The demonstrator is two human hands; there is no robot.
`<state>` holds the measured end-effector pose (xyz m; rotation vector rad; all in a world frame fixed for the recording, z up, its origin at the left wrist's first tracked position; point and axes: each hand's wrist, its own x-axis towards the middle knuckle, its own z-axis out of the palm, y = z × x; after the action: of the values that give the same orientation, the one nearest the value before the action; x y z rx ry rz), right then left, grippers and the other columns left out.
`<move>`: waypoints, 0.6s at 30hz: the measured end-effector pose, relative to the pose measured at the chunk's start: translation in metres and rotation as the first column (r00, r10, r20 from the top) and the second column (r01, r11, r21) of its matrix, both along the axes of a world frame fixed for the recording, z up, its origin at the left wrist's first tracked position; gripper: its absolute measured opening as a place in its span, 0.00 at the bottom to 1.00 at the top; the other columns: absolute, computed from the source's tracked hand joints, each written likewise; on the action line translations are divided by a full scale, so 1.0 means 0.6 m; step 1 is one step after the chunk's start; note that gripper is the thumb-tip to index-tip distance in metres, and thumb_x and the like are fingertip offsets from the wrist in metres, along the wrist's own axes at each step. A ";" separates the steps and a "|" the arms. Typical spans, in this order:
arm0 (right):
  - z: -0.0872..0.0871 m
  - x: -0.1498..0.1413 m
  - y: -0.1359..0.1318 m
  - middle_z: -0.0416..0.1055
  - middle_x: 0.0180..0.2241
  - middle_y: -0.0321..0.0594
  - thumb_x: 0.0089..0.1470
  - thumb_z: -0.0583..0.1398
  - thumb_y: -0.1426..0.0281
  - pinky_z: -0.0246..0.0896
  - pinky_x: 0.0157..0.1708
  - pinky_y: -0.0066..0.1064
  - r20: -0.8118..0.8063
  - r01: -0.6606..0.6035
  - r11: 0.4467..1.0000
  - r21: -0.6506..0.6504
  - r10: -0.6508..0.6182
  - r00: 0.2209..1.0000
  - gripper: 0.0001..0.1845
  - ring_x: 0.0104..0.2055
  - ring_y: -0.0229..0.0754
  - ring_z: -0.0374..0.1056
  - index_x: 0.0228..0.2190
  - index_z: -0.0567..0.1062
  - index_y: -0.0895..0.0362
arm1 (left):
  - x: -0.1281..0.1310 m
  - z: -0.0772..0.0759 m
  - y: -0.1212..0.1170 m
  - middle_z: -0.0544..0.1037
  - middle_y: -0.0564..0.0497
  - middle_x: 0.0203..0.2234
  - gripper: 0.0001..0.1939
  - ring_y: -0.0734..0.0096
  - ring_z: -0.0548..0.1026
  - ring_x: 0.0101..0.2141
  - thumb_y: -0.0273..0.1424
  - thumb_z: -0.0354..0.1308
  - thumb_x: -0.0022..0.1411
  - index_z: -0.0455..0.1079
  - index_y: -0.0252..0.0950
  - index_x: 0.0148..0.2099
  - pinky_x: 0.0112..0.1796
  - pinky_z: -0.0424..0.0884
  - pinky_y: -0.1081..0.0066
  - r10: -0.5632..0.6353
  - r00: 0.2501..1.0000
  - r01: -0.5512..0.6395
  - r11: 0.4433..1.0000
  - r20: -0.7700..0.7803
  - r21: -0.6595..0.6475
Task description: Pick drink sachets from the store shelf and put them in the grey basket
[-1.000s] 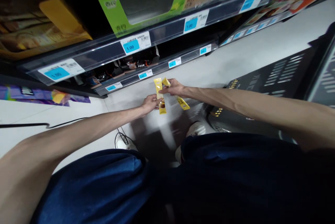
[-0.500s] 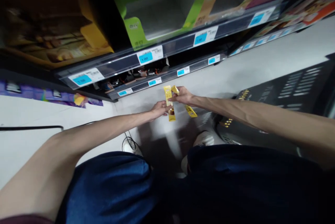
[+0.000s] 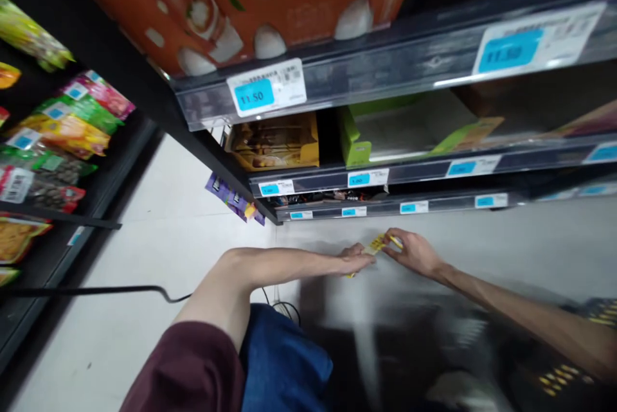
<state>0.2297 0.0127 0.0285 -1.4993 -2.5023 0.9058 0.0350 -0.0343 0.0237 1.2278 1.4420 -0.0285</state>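
Over the floor in front of the low shelf, my left hand [image 3: 357, 259] is closed around slim yellow snack packets. One yellow packet [image 3: 375, 245] sticks out toward my right hand, and a yellow tip shows below the left fingers. My right hand [image 3: 413, 252] pinches at the far end of this packet. A further yellow piece [image 3: 396, 241] shows by the right thumb and fingers, blurred; whether it is a separate packet I cannot tell. The lower ends are hidden by my left hand.
A shelf unit with price tags [image 3: 369, 177] rises ahead, holding a yellow carton [image 3: 274, 142] of packets and a green carton [image 3: 359, 148]. Orange boxes [image 3: 289, 0] stand above. Bagged snacks [image 3: 67, 129] hang at left; a black cable [image 3: 144, 288] crosses the left side.
My view has swung left and up, bringing the upper shelf and the bagged snacks into sight. The yellow packet has tilted from upright to slanting between my hands, and my hands are slightly further apart.
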 end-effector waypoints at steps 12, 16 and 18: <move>0.060 -0.045 -0.015 0.75 0.31 0.42 0.46 0.59 0.70 0.59 0.36 0.32 0.186 -0.462 0.854 -0.237 0.507 0.842 0.08 0.37 0.49 0.72 0.32 0.74 0.56 | -0.011 -0.001 0.011 0.76 0.47 0.33 0.11 0.53 0.76 0.39 0.37 0.55 0.51 0.70 0.39 0.37 0.36 0.71 0.62 -0.515 0.855 0.519 0.848 -0.063 0.111; 0.065 -0.058 -0.033 0.72 0.26 0.37 0.43 0.59 0.71 0.57 0.30 0.27 0.085 -0.363 0.860 -0.360 0.418 0.905 0.04 0.31 0.41 0.68 0.27 0.71 0.56 | -0.012 -0.003 0.020 0.69 0.54 0.18 0.07 0.57 0.75 0.34 0.30 0.59 0.42 0.62 0.38 0.21 0.40 0.71 0.62 -0.607 0.794 0.606 0.787 -0.027 0.114; 0.076 -0.062 -0.040 0.72 0.26 0.36 0.44 0.57 0.73 0.56 0.29 0.27 0.096 -0.349 0.867 -0.356 0.405 0.909 0.06 0.30 0.40 0.68 0.28 0.72 0.56 | -0.016 -0.001 0.030 0.64 0.57 0.13 0.10 0.59 0.74 0.30 0.25 0.61 0.34 0.61 0.38 0.17 0.41 0.71 0.60 -0.467 0.882 0.464 0.883 0.054 0.070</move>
<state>0.1924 -0.0111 0.0741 -1.2127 -2.9549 1.3759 0.0254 -0.0166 0.0233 1.5845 1.0635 -0.2740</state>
